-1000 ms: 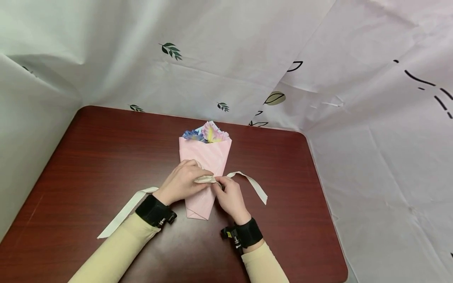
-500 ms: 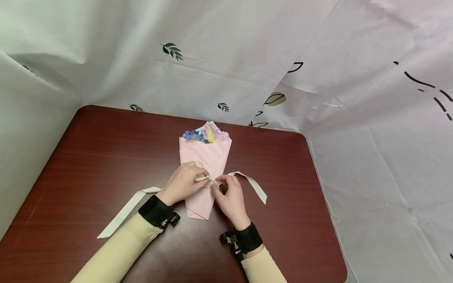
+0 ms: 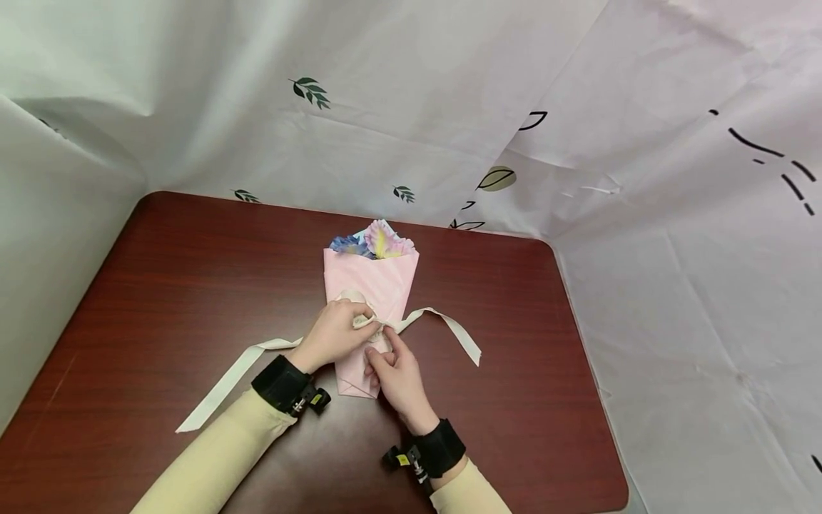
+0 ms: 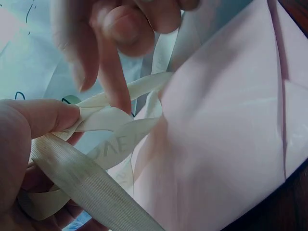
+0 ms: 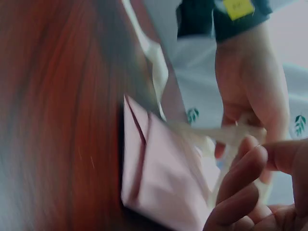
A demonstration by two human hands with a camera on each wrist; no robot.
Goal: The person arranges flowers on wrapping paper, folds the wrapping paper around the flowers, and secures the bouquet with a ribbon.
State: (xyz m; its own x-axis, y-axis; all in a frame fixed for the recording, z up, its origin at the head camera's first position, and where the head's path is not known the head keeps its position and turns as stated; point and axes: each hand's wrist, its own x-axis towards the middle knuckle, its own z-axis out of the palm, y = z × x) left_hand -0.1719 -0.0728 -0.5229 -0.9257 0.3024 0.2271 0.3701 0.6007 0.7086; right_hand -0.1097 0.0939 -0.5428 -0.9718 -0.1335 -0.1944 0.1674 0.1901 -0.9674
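A bouquet in pink wrapping paper (image 3: 369,278) lies on the table, with a pink-yellow flower (image 3: 388,244) and a blue flower (image 3: 350,245) at its top. Cream ribbon (image 3: 221,391) crosses the wrapping, one tail out to each side. My left hand (image 3: 332,333) pinches ribbon loops over the bouquet; lettering shows on the ribbon (image 4: 113,148) in the left wrist view. My right hand (image 3: 403,382) is just below and right, its index finger (image 4: 114,79) extended onto the ribbon near the crossing. Its thumb stands apart from that finger. The crossing is partly hidden by fingers.
The dark red-brown wooden table (image 3: 514,321) has rounded corners. Pale fabric (image 3: 225,93) with leaf prints hangs behind it and along both sides. Each wrist wears a black band (image 3: 439,447) with a small camera.
My right hand has let go of the ribbon beside the crossing and moved down and left, its index finger now extended. My left hand has shifted slightly, still pinching the ribbon loops.
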